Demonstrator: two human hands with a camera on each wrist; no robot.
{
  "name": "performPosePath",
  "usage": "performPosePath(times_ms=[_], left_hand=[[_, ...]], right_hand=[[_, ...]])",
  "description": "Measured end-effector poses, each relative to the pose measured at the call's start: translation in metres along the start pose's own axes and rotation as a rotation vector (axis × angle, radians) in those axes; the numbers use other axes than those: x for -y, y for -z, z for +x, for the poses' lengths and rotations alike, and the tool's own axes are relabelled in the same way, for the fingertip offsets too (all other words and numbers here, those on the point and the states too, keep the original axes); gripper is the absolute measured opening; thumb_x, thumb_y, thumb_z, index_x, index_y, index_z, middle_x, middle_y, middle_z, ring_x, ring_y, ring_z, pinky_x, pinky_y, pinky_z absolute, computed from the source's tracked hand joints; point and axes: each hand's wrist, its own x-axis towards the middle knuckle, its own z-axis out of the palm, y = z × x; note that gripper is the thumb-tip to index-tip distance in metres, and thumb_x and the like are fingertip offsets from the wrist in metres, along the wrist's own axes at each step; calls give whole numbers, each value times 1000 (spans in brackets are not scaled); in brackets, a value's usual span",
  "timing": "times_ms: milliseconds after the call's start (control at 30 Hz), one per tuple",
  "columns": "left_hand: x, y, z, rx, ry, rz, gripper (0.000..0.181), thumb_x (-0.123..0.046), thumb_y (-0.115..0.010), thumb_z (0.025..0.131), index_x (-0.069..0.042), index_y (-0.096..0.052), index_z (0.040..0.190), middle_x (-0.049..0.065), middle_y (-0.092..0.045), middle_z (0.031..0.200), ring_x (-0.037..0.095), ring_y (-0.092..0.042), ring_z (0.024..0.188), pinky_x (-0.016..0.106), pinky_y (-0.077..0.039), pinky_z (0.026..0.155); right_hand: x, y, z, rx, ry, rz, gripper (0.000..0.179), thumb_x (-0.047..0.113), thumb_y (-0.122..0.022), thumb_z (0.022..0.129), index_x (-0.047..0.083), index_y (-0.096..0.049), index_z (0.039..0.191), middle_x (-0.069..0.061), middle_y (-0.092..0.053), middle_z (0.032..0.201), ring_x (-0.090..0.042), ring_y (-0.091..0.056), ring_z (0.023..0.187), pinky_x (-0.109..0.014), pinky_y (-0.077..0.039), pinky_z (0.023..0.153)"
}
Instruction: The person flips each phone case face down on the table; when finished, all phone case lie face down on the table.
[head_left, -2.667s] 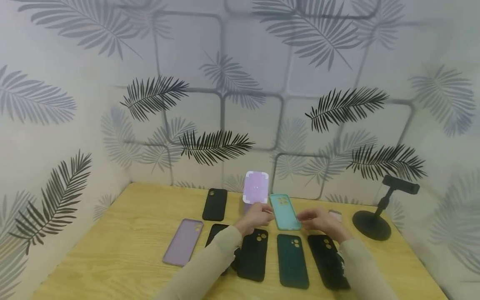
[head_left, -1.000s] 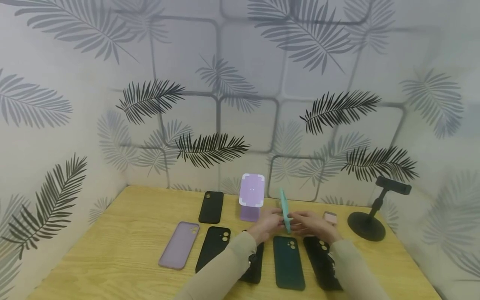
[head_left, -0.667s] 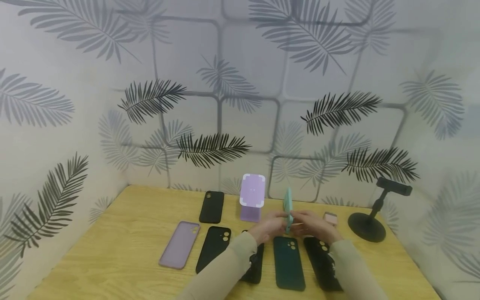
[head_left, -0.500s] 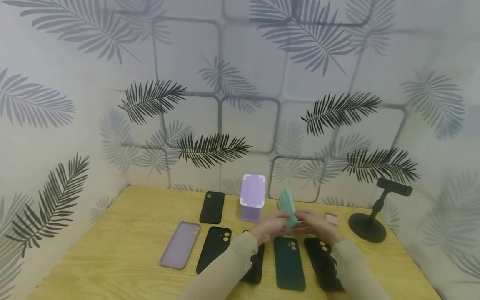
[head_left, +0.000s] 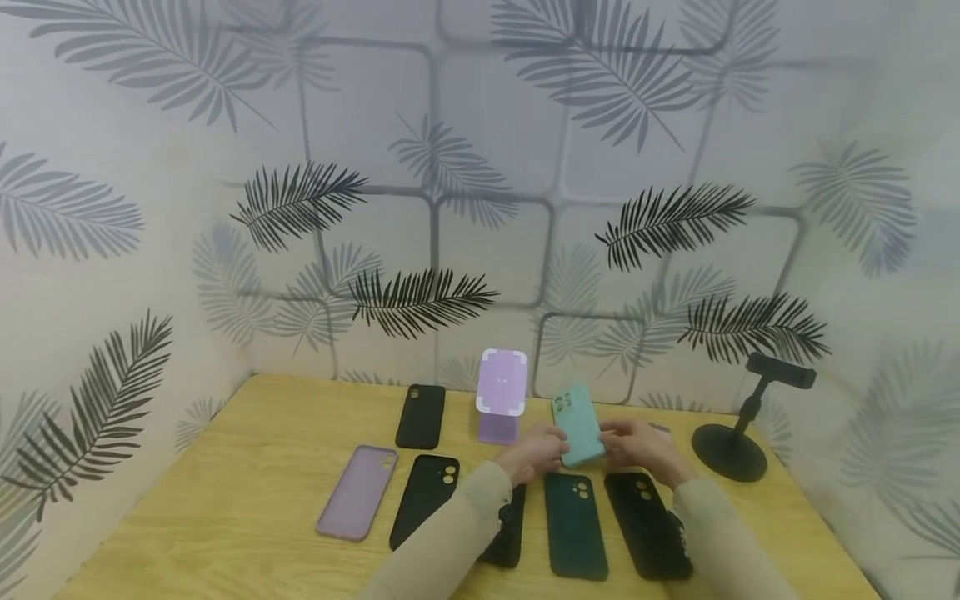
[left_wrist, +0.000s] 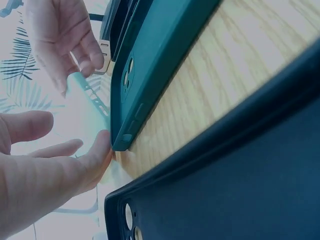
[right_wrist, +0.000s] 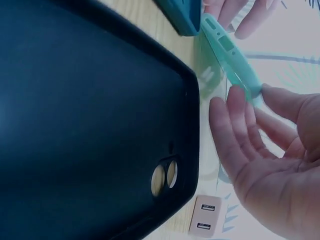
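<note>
A mint-green phone case [head_left: 579,427] is held up, tilted, between both hands, its outer back and camera cutouts turned toward me. My left hand [head_left: 534,450] holds its lower left edge; in the left wrist view the left hand's fingers [left_wrist: 100,142] touch the case's end near the tabletop. With thumb and fingertips my right hand [head_left: 637,446] pinches the right edge, as the right wrist view shows by its thumb [right_wrist: 282,100]. Directly in front lies a dark green phone case [head_left: 576,525]. Beside it are a black case [head_left: 647,525] and another black case [head_left: 512,525], partly under the left sleeve.
Further left lie a lilac case [head_left: 357,492], a black case [head_left: 426,492] and a smaller black case [head_left: 421,415]. A purple phone stand [head_left: 501,383] rises behind the left hand. At right are a black holder [head_left: 742,433] and a pink USB charger [right_wrist: 206,216].
The mint case lay flat on the table earlier. Both hands have raised it on edge and turned it over, so its cutouts moved from upper right to upper left.
</note>
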Motion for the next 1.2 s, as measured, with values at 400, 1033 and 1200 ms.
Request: performPosePath(times_ms=[400,1033,1200], left_hand=[[0,0,1,-7,28,-18,42,-5,-57,95,6,-51,135,24,-48,140,37,-49,130,43,-48,104],[0,3,4,-8,28,-64,42,-5,-56,96,5,-49,136,22,-51,138,37,-49,129,41,-49,104],[1,6,0,-3,-4,-78,40,-10,-57,96,4,-53,133,19,-56,132,36,-53,125,42,-51,100]], right_hand=[[-5,-1,-2,-85,-65,-147,37,2,-56,96,-16,-53,127,-29,-67,109,-24,-70,82,-41,-60,76],[-18,10,-5,-43,18,-112,35,3,-57,95,-17,-56,125,-27,-67,114,-26,-69,93,-39,-60,82],[-20,14,-10,-12,75,-51,39,6,-54,99,-19,-50,129,-34,-60,124,-33,-67,104,-41,-59,86]])
